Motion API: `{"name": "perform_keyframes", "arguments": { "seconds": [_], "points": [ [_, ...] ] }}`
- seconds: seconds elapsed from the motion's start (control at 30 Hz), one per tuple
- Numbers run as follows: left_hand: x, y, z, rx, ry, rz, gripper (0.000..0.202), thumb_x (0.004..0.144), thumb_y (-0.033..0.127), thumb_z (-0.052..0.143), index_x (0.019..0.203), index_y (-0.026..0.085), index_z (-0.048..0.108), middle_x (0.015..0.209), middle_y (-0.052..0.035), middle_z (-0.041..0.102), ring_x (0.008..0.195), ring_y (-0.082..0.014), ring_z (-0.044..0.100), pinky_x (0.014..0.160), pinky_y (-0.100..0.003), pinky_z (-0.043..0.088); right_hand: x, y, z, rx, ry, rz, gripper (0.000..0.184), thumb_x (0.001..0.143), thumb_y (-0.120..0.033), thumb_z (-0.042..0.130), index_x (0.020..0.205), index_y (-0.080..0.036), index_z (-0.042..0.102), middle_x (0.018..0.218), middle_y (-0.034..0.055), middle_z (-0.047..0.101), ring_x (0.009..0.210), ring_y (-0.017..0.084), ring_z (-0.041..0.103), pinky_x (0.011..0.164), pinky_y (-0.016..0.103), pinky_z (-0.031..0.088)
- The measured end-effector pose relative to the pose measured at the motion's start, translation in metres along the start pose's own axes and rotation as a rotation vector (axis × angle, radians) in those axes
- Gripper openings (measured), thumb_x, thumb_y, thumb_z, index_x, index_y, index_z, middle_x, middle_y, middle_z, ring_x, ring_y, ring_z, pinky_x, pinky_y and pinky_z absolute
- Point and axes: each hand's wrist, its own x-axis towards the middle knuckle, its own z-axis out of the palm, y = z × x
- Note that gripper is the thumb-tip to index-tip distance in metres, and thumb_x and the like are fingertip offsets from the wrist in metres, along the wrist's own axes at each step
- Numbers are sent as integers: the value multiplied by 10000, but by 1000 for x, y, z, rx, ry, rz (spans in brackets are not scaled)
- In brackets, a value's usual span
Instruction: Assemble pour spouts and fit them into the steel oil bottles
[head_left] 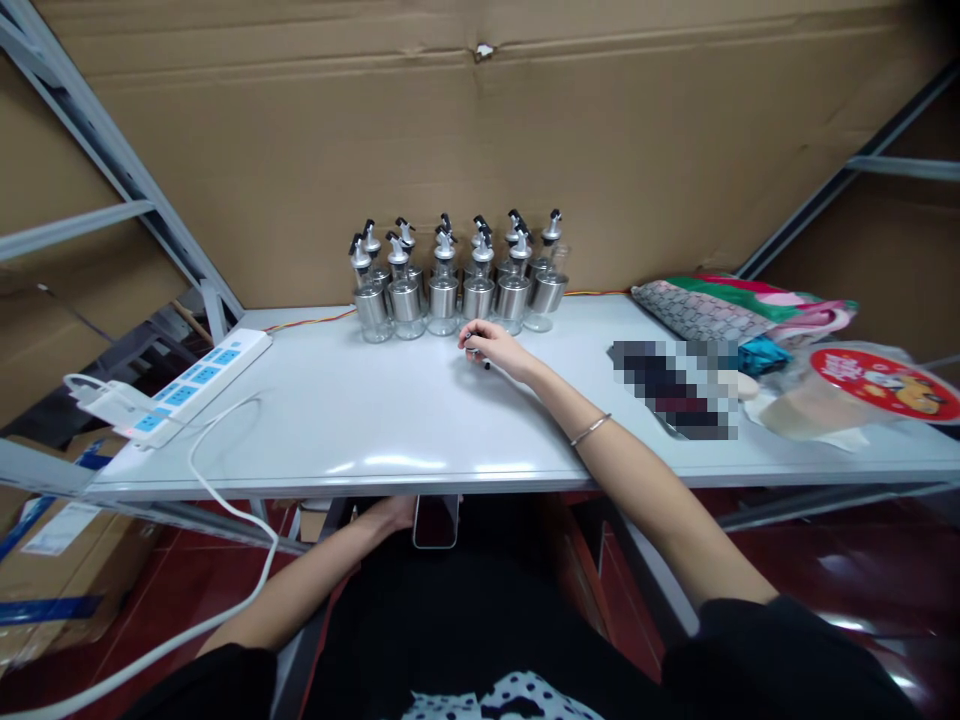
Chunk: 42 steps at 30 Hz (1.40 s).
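Note:
My right hand (495, 347) is over the white tabletop (337, 400), just in front of the bottle rows, its fingers closed around a small black-and-silver piece (473, 347). The fingers hide most of that piece, so I cannot make out its exact kind. Below the table's front edge, my left hand (403, 512) grips a smartphone (436, 523) over my lap; its fingers are partly hidden by the table edge and the phone. Several glass bottles with steel bands and silver-and-black pour spouts, such as this front oil bottle (443, 290), stand upright in two rows at the back.
A white power strip (202, 385) with a plugged-in charger (124, 405) and white cable (225, 510) lies at the left. On the right are a partly blurred dark flat object (660, 385), a patterned bag (697, 310) and a red-lidded plastic tub (810, 395). Cardboard (450, 130) walls the back.

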Motion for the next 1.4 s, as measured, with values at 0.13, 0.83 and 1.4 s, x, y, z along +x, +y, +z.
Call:
{"name": "perform_keyframes", "arguments": {
  "seconds": [0.13,0.83,1.4],
  "points": [
    [-10,5,-5,352,-245,-153,162,654,138,765,795,140,686,765,-16,717,777,-249,693,747,-375,528,1,1,0,-27,-9,-4,78,870,-189,595,835,-125,566,737,-29,573,573,68,520,513,196,429],
    [-117,49,12,1128,-530,273,741,593,328,751,1286,175,539,1204,-99,637,1064,-329,611,889,-343,476,0,2,0,-27,13,-63,54,760,-129,593,780,-152,550,715,-35,580,563,74,515,536,210,411],
    [-146,140,-99,1615,1042,206,856,723,643,488,1370,96,364,1281,-234,521,1027,-424,606,795,-465,477,5,10,0,-76,-2,-120,65,834,-183,610,827,-135,567,737,-28,584,589,79,534,553,218,444]
  ]
}}
